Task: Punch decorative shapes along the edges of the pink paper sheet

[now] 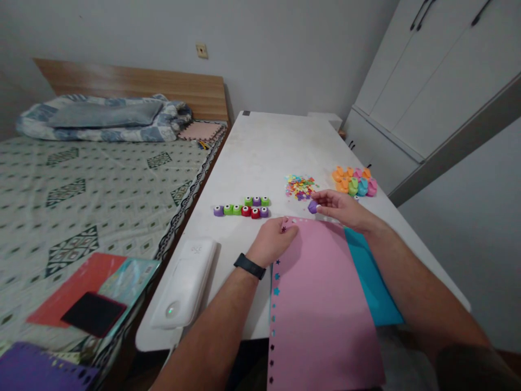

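Note:
A pink sheet [321, 304] with small punched shapes along its left edge lies on the white table [264, 152], over a blue sheet [374, 282]. My left hand [272, 241], with a black band on the wrist, pinches the pink sheet's top left corner. Just beyond the sheet's far edge, my right hand [345, 210] holds a small purple punch [312, 206] in its fingertips. A pile of colourful punched shapes [300, 187] sits just beyond that hand.
A row of small purple, green and red punches [244, 208] stands left of the hands. Larger orange, pink and blue punches [354, 181] cluster at the right. A white device [185, 282] rests near the table's front left. A bed [81, 179] with coloured sheets [89, 282] is at left, cupboards at right.

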### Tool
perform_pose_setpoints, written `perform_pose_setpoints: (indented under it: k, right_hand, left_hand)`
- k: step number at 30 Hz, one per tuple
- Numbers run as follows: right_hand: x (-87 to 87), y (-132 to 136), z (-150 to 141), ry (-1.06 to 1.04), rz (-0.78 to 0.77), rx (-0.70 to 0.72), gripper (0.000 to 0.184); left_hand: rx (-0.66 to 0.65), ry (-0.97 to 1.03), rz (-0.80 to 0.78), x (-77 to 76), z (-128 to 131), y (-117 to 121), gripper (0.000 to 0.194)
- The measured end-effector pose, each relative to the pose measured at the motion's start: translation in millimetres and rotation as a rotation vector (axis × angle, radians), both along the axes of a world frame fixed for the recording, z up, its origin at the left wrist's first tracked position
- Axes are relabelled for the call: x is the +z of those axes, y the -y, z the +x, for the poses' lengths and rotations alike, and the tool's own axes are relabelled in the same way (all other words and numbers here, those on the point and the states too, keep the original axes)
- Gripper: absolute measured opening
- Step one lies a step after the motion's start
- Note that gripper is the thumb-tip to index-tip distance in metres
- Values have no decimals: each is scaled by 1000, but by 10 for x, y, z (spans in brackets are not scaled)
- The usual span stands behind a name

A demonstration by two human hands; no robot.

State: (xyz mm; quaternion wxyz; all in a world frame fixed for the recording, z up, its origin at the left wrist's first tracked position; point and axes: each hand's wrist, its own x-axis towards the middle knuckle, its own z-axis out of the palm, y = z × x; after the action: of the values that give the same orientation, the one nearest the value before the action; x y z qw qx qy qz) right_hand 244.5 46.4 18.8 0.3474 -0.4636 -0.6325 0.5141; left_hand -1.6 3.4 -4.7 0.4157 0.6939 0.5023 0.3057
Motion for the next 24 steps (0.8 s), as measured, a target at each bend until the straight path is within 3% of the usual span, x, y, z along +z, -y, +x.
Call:
perform_pose_setpoints:
  k: [11, 24]
  right_hand:
    - [-232, 49, 138, 4, -12, 64, 46]
    - [-117, 113, 89, 117, 42, 194, 45]
  left_hand:
    - [-60, 14, 0, -108, -10, -28, 29]
    - [-38, 4, 8, -75, 4, -22, 29]
